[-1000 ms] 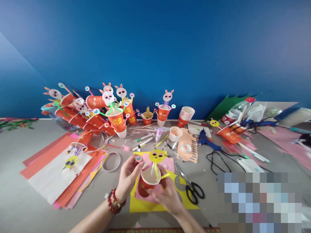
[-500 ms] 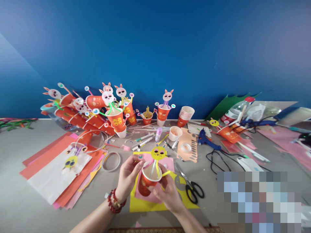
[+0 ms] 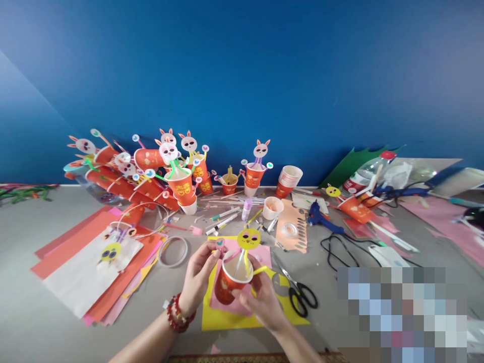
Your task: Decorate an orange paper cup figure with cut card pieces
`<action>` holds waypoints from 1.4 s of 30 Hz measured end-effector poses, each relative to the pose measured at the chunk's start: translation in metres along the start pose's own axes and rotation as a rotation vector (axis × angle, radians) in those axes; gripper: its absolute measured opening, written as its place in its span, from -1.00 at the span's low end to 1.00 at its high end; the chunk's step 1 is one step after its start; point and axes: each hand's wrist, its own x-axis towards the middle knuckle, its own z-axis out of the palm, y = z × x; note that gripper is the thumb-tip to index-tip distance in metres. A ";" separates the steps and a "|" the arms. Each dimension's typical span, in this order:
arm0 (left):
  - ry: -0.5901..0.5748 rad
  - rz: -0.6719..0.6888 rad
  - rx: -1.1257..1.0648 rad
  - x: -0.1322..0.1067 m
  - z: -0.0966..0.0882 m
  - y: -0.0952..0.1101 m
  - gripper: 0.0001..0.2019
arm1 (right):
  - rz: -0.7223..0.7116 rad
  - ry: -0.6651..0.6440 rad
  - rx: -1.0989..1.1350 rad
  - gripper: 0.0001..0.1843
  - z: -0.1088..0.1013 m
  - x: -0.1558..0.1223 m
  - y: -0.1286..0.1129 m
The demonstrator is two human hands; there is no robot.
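Observation:
Both my hands hold a red paper cup (image 3: 228, 285) tilted toward me, above a yellow paper sheet (image 3: 219, 318). A yellow round animal face (image 3: 248, 238) stands on a stick out of the cup, with a yellow straw arm at the right. My left hand (image 3: 198, 276) pinches a small pink disc with a heart (image 3: 219, 243) on a straw at the cup's left rim. My right hand (image 3: 262, 298) wraps the cup's right side from below, fingers closed on it.
Black scissors (image 3: 300, 297) lie right of the yellow sheet. A tape roll (image 3: 173, 251) and a stack of coloured paper (image 3: 86, 267) lie to the left. Finished cup figures (image 3: 177, 179) crowd the back left. A blue glue gun (image 3: 319, 218) with its cable lies right.
The cup has tipped slightly and the yellow face has shifted a little up and to the right. My hands stay on the cup.

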 end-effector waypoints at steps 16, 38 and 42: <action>-0.320 -0.047 0.051 -0.005 0.008 0.006 -0.49 | 0.044 -0.036 0.006 -0.22 0.000 0.008 -0.018; -0.322 0.153 0.327 -0.010 -0.003 -0.004 -0.38 | 0.184 -0.062 -0.025 -0.72 -0.021 0.063 -0.078; -0.312 0.186 0.331 -0.010 -0.005 -0.008 -0.38 | 0.177 -0.013 -0.043 -0.72 -0.021 0.060 -0.076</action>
